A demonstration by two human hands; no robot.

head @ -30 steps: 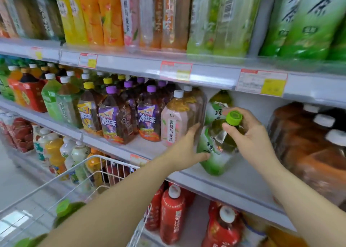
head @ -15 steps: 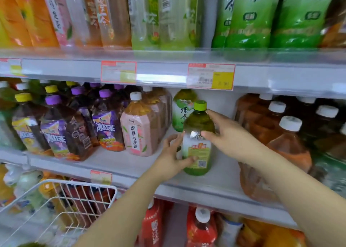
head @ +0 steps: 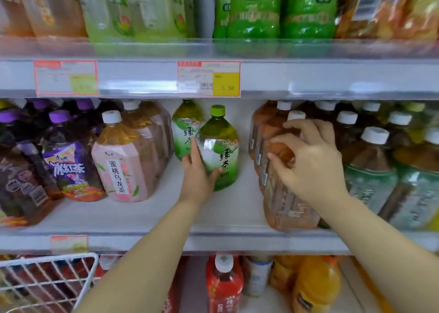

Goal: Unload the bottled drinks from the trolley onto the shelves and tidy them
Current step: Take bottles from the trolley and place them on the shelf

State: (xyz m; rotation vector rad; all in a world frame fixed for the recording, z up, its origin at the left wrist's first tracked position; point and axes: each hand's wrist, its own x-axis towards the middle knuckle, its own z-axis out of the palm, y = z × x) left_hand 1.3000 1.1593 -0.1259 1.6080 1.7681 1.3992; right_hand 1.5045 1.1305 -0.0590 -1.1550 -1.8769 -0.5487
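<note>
Since the green tea bottle [head: 219, 146] stands upright mid-frame on the middle shelf [head: 142, 220], just ahead of its twin, your left grip [head: 198, 177] wraps its lower side, likely squaring the label. Your right grip [head: 313, 163] curls over the front brown tea bottle [head: 282, 201] at right, probably steadying it. The trolley [head: 47, 279] is at lower left, in a shop aisle.

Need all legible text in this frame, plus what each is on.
"绿茶": front green tea bottle
"绿茶": rear green tea bottle
"蜜桃乌龙茶": pink peach oolong bottle
"冰红茶": purple-capped bottle
"2.50": yellow price tag
Left price tag and red bottle below: too blurred to read.
</note>
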